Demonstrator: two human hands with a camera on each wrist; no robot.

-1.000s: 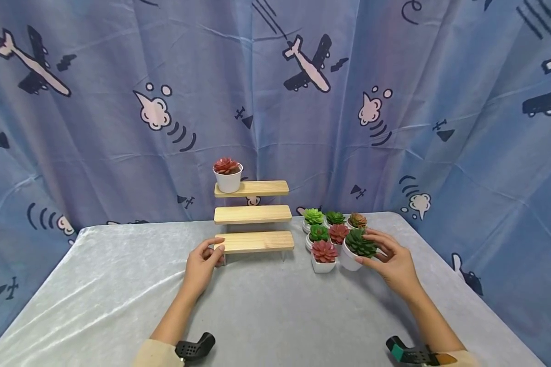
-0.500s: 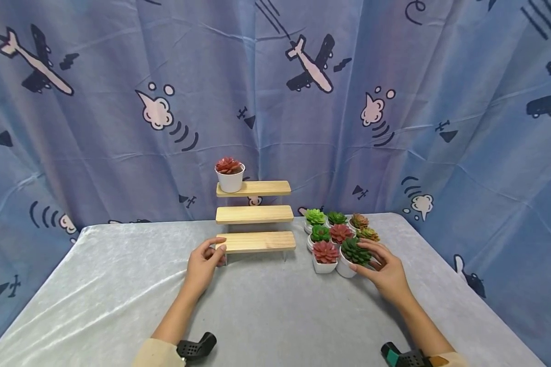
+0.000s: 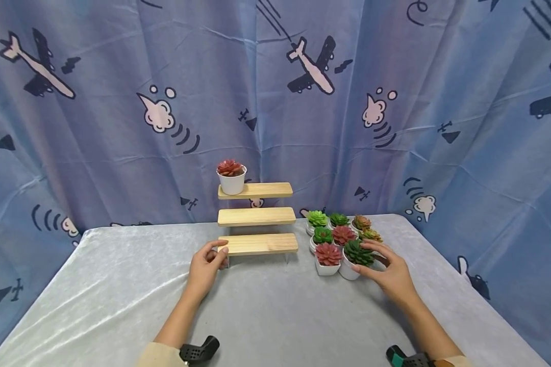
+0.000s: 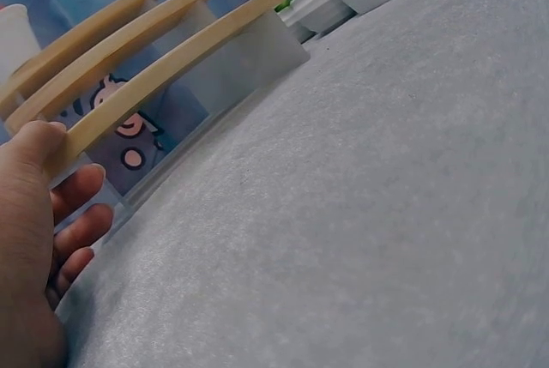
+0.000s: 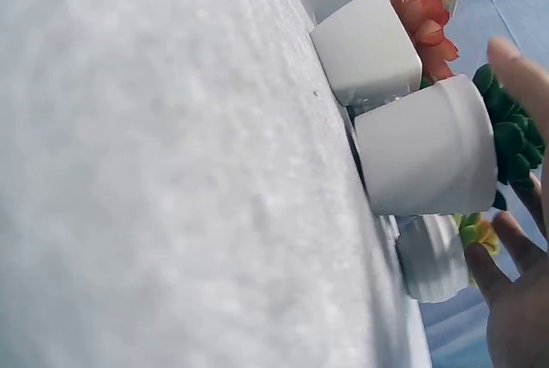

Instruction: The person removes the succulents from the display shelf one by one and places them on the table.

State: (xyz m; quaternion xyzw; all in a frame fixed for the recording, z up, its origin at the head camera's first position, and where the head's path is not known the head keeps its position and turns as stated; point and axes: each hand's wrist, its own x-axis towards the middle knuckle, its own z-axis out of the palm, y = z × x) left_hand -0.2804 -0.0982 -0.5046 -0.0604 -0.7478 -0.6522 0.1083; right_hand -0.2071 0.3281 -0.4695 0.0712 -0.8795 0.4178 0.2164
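Note:
My left hand [image 3: 203, 272] pinches the left end of the lowest board of a three-tier wooden display stand [image 3: 257, 244]; in the left wrist view the thumb lies on top, with fingers below. My right hand [image 3: 390, 275] is around a dark green potted succulent [image 3: 349, 268], thumb near the rim and fingers spread on the far side. In the right wrist view its white pot [image 5: 425, 149] stands on the table, and the thumb [image 5: 519, 76] looks apart from it. A red potted succulent [image 3: 231, 182] sits at the left of the top board.
Several potted succulents cluster right of the stand: a red one in a square pot [image 3: 328, 268], a bright green one [image 3: 317, 219] and a yellow-green one [image 3: 371, 234] among them. A blue airplane-print curtain [image 3: 275, 112] hangs behind the grey cloth-covered table [image 3: 275, 316].
The dark green succulent has come toward the front left, beside the square pot, uncovering the yellow-green one. Lately my right hand has eased slightly rightward. My left hand stays on the stand.

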